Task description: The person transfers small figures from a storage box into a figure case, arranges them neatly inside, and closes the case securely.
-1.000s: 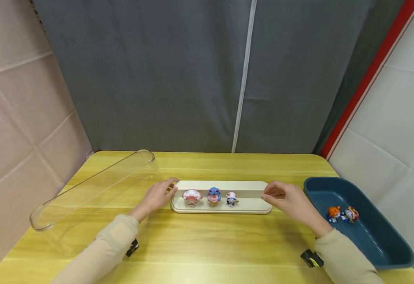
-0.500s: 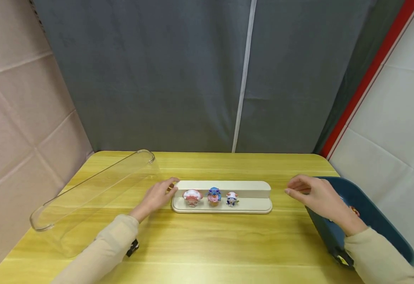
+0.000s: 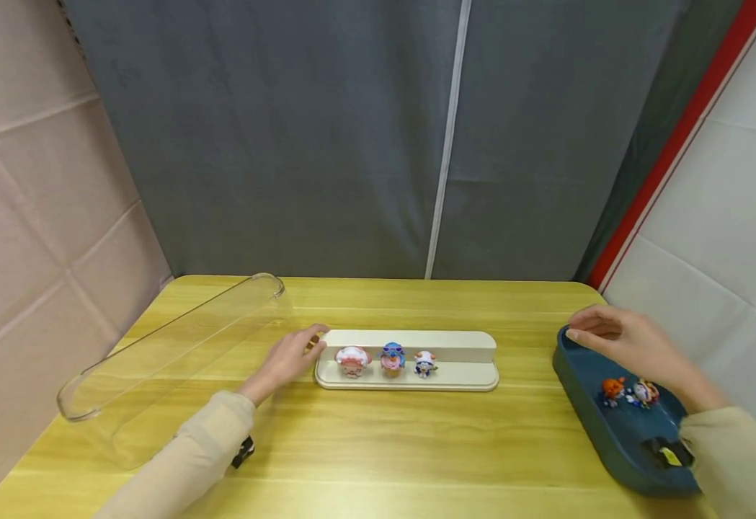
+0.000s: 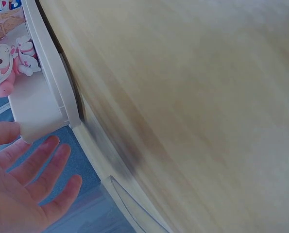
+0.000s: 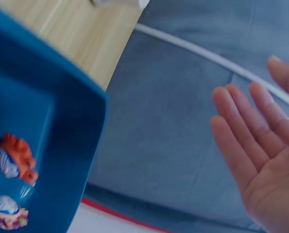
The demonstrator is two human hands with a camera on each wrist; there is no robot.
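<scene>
A cream two-step display base (image 3: 462,375) bears three small figurines: a pink one with a white top (image 3: 353,362), a blue one with purple glasses (image 3: 393,359), and a small white-and-orange one (image 3: 425,364). My left hand (image 3: 288,362) touches the base's left end, its fingers spread loosely in the left wrist view. Over the dark blue bin (image 3: 579,414) hovers my right hand (image 3: 637,349), holding nothing, fingers extended in the right wrist view. Inside the bin lie an orange-haired figurine (image 5: 17,158) and a second figurine with a multicoloured head (image 5: 8,211).
A clear plastic cover (image 3: 176,360) lies slantwise on the left of the wooden table (image 3: 416,447). Behind the table hangs a grey curtain (image 3: 300,144). A white wall sheet (image 3: 728,238) stands close on the right.
My right hand has moved right, from beside the base's right end to above the blue bin. My left hand and the figurines on the base have stayed put.
</scene>
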